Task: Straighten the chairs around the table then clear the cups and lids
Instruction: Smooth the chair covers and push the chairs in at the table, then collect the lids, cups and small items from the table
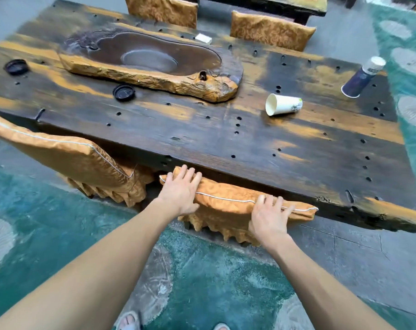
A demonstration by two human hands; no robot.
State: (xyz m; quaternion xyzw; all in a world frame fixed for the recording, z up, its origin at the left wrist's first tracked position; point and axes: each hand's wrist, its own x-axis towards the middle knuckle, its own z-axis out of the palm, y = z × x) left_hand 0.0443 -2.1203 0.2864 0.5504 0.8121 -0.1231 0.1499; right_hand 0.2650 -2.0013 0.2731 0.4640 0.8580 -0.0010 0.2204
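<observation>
Dark desk point(226, 148) at 12 o'clock: my left grip point(180, 191) and right grip point(269, 216) press flat, released, on the chair back point(226, 200), its long axis 9 to 3 o'clock. White cup point(283, 104) lies at 1 o'clock, nearer my right.

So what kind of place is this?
Probably a tea house or café: a long dark plank table holds a carved rough-edged wooden tea tray and a tipped white paper cup, with matching gold fabric-covered chairs around it.
</observation>
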